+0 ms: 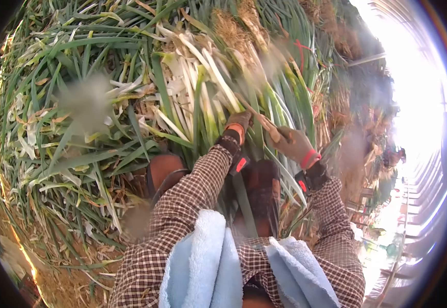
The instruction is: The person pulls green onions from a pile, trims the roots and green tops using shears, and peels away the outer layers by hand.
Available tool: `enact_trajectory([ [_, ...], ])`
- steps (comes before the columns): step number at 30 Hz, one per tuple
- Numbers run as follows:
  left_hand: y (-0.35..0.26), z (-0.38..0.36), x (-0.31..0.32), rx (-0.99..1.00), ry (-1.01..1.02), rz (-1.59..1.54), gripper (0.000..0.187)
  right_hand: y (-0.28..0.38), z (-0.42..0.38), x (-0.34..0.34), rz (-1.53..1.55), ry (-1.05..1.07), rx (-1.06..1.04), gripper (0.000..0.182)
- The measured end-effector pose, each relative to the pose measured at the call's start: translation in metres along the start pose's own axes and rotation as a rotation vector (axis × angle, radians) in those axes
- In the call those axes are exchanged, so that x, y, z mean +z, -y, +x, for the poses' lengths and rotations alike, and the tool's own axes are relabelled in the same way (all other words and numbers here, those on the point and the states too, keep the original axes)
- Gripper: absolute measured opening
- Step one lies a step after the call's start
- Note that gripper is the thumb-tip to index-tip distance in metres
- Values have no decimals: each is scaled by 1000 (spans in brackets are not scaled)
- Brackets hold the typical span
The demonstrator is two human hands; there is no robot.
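Observation:
My left hand (240, 122), in a dark glove with an orange cuff, is closed around a green onion (218, 84) at the heap in front of me. Just to its right, my right hand (291, 143), in a grey-brown glove with a red-pink cuff, pinches a thin light-brown strip (262, 121), which looks like a dry outer leaf. The strip runs up and left toward the left hand. More green onions with white stems (186, 92) lie side by side beyond the left hand.
Loose green leaves and peelings (74, 138) cover the ground on the left. Bundled onions with brown roots (231, 33) lie at the top, a red tie (300, 47) beside them. My shoe (166, 172) is near the left forearm. A blue towel (203, 262) hangs over my front.

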State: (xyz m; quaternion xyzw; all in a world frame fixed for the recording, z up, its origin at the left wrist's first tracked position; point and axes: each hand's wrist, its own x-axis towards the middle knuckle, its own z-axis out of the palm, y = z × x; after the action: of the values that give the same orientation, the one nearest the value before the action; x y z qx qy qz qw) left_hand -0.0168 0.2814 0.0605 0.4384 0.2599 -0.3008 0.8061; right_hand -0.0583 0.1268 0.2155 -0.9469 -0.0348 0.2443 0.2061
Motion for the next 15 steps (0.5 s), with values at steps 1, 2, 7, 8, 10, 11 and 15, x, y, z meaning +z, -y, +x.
enact_trajectory([
  [1,1,-6,3,-7,-33,-45,26,-6,-13,0,38,-11,-17,33],
  [2,1,-11,7,-12,-64,-85,26,-13,-24,-2,77,-27,-35,32],
  [7,45,89,-16,544,-625,286,23,-75,-23,1,285,-246,-147,36],
  [8,43,87,-18,664,-658,306,23,-78,-33,-10,175,-258,-129,36],
  [10,9,33,-4,579,-746,292,30,-107,-44,-13,30,-311,-79,37],
  [11,1,1,15,692,-713,511,28,-117,-52,-15,-18,-319,-46,38],
  [15,22,-33,76,680,-247,1015,25,-154,-62,-14,-68,-316,28,43],
])
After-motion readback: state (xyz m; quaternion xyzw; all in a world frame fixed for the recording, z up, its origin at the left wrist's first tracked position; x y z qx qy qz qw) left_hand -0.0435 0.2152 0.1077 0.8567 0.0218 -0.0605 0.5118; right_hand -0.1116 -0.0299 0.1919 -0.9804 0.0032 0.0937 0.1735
